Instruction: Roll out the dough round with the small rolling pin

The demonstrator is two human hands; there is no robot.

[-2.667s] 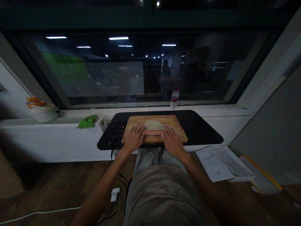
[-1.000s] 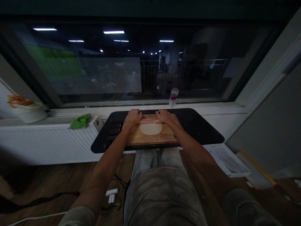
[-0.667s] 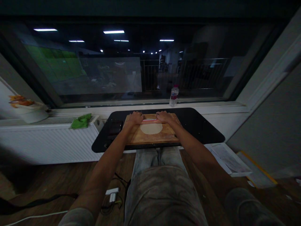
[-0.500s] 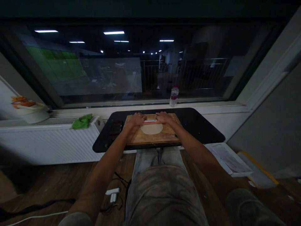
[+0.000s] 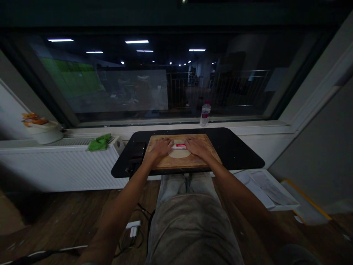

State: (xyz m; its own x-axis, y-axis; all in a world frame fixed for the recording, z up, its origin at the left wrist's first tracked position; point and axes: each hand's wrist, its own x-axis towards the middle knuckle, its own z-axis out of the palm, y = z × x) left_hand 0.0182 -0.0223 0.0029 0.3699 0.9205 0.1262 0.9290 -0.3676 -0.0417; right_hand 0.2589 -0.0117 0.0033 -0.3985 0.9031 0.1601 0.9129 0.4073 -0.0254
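A flat, pale round of dough (image 5: pixel 179 154) lies on a wooden board (image 5: pixel 190 162) in front of me. Across the dough rests a rolling pin (image 5: pixel 179 146) with a red and white label showing in its middle. My left hand (image 5: pixel 163 146) is over the pin's left end, and my right hand (image 5: pixel 196 145) covers the right end. Both hands have their fingers curved down onto the pin, so its ends are hidden beneath them. Dough shows both behind the pin and in front of it.
The board sits on a black table (image 5: pixel 237 151) with rounded corners. A dark object (image 5: pixel 138 151) lies left of the board. Behind stands a water bottle (image 5: pixel 205 114) on the windowsill. A green cloth (image 5: pixel 99 142) lies on the radiator (image 5: pixel 63 165); a white box (image 5: pixel 268 189) is at lower right.
The rolling pin has come toward me, from the dough's far edge onto its middle, with both hands on it. Its label has turned to show more red.
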